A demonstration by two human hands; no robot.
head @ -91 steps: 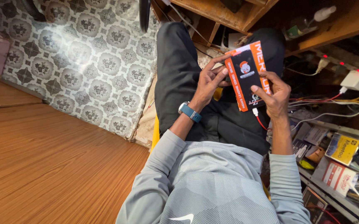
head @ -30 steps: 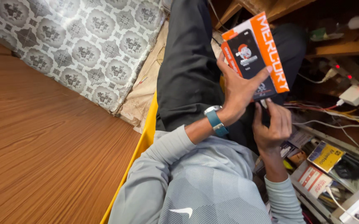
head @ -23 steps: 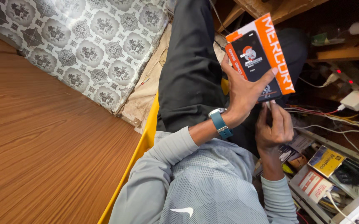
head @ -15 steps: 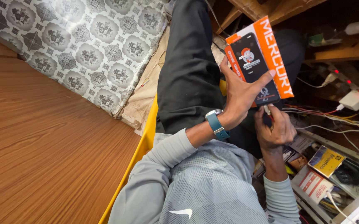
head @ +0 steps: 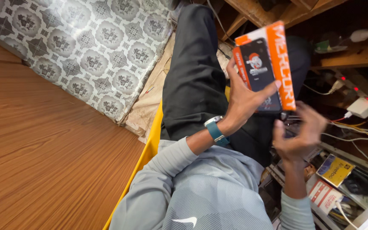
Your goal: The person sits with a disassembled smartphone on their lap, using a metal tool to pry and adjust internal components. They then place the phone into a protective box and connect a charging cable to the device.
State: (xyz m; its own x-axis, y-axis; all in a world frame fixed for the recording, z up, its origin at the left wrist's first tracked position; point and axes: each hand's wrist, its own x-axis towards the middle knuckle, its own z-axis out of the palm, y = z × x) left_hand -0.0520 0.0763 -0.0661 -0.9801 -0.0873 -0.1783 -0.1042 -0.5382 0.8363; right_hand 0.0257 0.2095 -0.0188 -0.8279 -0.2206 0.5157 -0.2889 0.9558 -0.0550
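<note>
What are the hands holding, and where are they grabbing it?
The left hand holds the orange and black box by its lower end, fingers on its sides. The right hand is open just under it, holding nothing.

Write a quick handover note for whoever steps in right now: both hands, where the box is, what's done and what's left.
Left hand: grips the orange and black box, raised upright above the lap.
Right hand: open, fingers spread just below the box's lower end, not touching it.
Around: wooden tabletop to the left, packages and cables in the tray to the right.
Done: box is up in hand.
Left: box looks closed; nothing taken out.
</note>
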